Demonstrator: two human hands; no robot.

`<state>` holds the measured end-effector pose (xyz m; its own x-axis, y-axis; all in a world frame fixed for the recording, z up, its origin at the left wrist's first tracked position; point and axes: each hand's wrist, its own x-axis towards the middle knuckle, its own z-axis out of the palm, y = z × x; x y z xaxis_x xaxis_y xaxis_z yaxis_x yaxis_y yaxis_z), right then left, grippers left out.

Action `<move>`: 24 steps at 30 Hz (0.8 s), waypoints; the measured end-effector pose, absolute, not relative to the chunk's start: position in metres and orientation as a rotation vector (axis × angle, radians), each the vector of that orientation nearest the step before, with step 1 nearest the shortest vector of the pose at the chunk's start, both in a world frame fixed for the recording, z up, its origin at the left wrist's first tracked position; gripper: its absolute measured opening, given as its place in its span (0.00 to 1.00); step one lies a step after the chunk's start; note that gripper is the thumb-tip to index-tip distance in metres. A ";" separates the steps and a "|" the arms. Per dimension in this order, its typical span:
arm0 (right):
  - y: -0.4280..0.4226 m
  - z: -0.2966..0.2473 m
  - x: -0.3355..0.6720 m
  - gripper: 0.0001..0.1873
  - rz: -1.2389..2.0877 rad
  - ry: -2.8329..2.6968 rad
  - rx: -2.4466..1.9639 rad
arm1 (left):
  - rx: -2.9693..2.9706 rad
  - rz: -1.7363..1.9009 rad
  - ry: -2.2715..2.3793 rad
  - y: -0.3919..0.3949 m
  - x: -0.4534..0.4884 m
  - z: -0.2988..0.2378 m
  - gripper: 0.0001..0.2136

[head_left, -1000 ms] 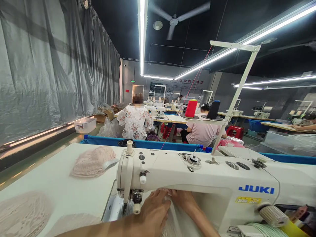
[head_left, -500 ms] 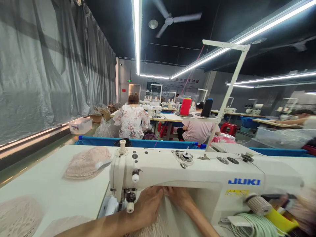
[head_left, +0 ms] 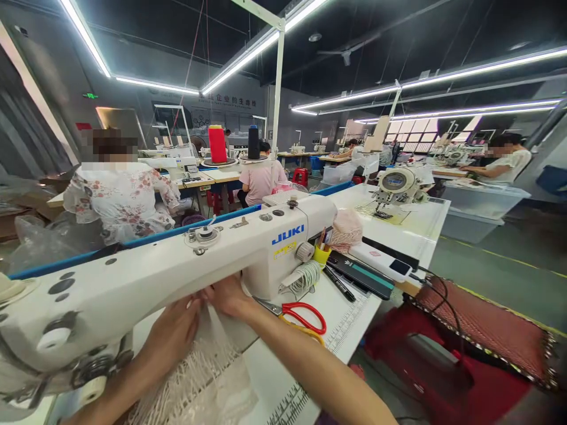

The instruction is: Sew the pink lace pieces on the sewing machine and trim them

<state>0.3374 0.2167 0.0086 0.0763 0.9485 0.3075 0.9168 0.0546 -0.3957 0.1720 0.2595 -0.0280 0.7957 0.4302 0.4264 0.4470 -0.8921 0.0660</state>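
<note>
Under the arm of a white JUKI sewing machine (head_left: 212, 260), my two hands are close together on a pale, fringed, sheer fabric (head_left: 221, 366). My left hand (head_left: 175, 327) pinches its upper edge. Right beside it, my right hand (head_left: 225, 295) has its fingers closed on the same edge, partly behind the machine arm. From the hands the fabric hangs down toward me, its loose threads spread over the table. Scissors with red and yellow handles (head_left: 305, 317) lie to the right of my right forearm.
A coil of pale green cord (head_left: 305, 277), a yellow cup with pens (head_left: 321, 255), a black marker (head_left: 340, 284) and a white power bank (head_left: 380, 261) are on the right. A red chair (head_left: 443, 360) stands beside the table. Co-workers sit ahead at other machines.
My view has swung to the right, so the machine and hands sit further left and the scissors and chair show. Both hands still hold the fabric under the machine arm.
</note>
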 end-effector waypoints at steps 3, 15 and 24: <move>0.216 0.008 0.337 0.15 0.106 -1.852 -1.858 | -2.828 -0.707 -0.664 0.260 0.175 -0.029 0.16; 0.205 0.015 0.335 0.10 0.139 -1.930 -1.947 | -2.863 -0.652 -0.658 0.269 0.178 -0.037 0.18; 0.200 0.024 0.330 0.11 0.063 -1.948 -1.951 | -2.941 -0.573 -0.837 0.273 0.174 -0.038 0.19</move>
<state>0.3304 0.2000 0.0236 0.0372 0.9717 0.2332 0.9546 0.0345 -0.2960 0.1744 0.2726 -0.0378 0.7874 0.5032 0.3562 0.5142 -0.8547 0.0707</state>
